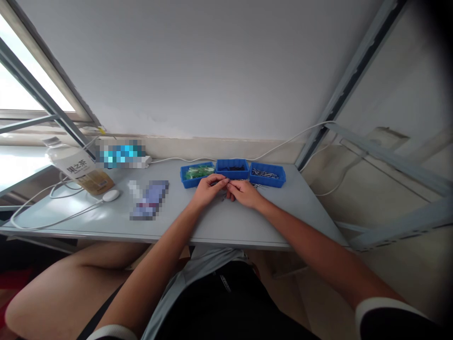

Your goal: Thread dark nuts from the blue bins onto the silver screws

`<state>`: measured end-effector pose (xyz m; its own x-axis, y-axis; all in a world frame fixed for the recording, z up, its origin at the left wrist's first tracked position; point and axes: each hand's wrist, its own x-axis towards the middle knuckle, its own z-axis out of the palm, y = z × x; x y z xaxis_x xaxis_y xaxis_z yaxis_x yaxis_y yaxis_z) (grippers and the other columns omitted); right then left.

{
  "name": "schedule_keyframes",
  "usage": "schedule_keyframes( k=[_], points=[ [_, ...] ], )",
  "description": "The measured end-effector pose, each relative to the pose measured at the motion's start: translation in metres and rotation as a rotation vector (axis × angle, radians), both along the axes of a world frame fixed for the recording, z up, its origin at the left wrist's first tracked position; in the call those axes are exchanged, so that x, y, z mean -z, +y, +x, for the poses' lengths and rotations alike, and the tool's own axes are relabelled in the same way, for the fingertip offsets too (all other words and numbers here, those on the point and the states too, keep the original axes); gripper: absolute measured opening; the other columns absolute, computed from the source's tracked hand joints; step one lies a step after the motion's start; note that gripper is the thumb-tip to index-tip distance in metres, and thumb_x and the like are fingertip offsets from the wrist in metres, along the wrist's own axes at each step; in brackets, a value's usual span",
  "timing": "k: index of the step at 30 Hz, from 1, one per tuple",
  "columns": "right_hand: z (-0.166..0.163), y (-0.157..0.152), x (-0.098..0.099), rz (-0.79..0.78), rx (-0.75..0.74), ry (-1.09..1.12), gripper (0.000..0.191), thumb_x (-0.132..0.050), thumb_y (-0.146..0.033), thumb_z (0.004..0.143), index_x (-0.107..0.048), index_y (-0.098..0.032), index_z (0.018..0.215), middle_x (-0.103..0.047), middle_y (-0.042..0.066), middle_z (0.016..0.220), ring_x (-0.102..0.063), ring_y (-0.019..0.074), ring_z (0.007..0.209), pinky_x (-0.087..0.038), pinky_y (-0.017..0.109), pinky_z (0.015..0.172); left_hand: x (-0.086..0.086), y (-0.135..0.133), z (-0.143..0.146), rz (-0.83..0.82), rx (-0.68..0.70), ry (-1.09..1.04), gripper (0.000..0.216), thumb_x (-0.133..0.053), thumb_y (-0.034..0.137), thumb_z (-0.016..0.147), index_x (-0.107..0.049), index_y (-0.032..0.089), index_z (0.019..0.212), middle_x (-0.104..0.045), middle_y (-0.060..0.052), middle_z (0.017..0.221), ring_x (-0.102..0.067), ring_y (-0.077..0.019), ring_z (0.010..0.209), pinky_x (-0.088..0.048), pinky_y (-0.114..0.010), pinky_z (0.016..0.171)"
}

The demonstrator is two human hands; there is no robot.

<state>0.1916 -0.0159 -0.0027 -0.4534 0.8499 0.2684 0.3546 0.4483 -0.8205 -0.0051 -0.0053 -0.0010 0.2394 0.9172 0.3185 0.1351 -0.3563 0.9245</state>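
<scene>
My left hand [211, 190] and my right hand [245, 193] meet over the table, just in front of the blue bins. Fingers of both are pinched together at one spot, and whatever is between them is too small and covered to name. A thin silvery tip pokes out below the fingertips. Behind my left hand, the left blue bin [182, 177] holds green and clear slender pieces. Small dark pieces lie in the middle blue bin [231, 162]. The right blue bin [283, 177] contains thin metallic pieces. Several thin rods lie by my right hand, partly hidden.
On the left of the grey table [219, 226] stand a tea bottle [83, 170] and a round white puck [111, 195] on a cable. A blurred-out flat object [151, 200] lies nearer. White cables run along the wall; metal frame posts flank both sides.
</scene>
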Motion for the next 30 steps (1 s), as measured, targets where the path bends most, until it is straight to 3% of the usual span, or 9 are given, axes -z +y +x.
schedule_keyframes(
  k=[7, 14, 20, 30],
  points=[
    [0.0010, 0.0018, 0.0007, 0.039, 0.054, -0.065, 0.034, -0.049, -0.026, 0.103, -0.071, -0.018, 0.077, -0.071, 0.001, 0.066, -0.065, 0.0140, 0.061, -0.047, 0.025, 0.064, 0.0009, 0.0008, 0.0002, 0.023, 0.017, -0.019, 0.030, -0.081, 0.047, 0.082, -0.081, 0.021, 0.097, -0.076, -0.010, 0.111, -0.069, -0.0253, 0.107, -0.053, -0.041, 0.102],
    [0.0029, 0.0066, 0.0028, 0.069, 0.094, 0.031, 0.023, -0.050, -0.021, 0.100, -0.073, -0.019, 0.102, -0.076, 0.002, 0.084, -0.069, 0.0150, 0.072, -0.050, 0.025, 0.070, 0.0025, 0.0007, -0.0004, 0.061, 0.054, -0.013, 0.033, -0.083, 0.047, 0.080, -0.083, 0.023, 0.103, -0.072, -0.011, 0.117, -0.067, -0.0266, 0.113, -0.056, -0.039, 0.096],
    [0.0007, 0.0032, 0.0005, 0.063, 0.048, -0.051, 0.027, -0.051, -0.020, 0.101, -0.070, -0.017, 0.083, -0.073, 0.002, 0.075, -0.066, 0.0145, 0.067, -0.046, 0.024, 0.067, 0.0079, 0.0050, -0.0005, 0.092, 0.029, -0.008, 0.028, -0.087, 0.044, 0.077, -0.084, 0.024, 0.096, -0.071, -0.011, 0.115, -0.066, -0.0274, 0.116, -0.057, -0.037, 0.092],
    [0.0012, 0.0017, -0.0012, 0.040, 0.022, -0.024, 0.034, -0.048, -0.029, 0.105, -0.071, -0.017, 0.083, -0.072, 0.002, 0.073, -0.066, 0.0143, 0.068, -0.047, 0.024, 0.068, 0.0024, 0.0020, 0.0000, 0.087, 0.012, -0.037, 0.026, -0.081, 0.042, 0.083, -0.079, 0.019, 0.095, -0.072, -0.011, 0.110, -0.067, -0.0235, 0.107, -0.055, -0.036, 0.095]
  ],
)
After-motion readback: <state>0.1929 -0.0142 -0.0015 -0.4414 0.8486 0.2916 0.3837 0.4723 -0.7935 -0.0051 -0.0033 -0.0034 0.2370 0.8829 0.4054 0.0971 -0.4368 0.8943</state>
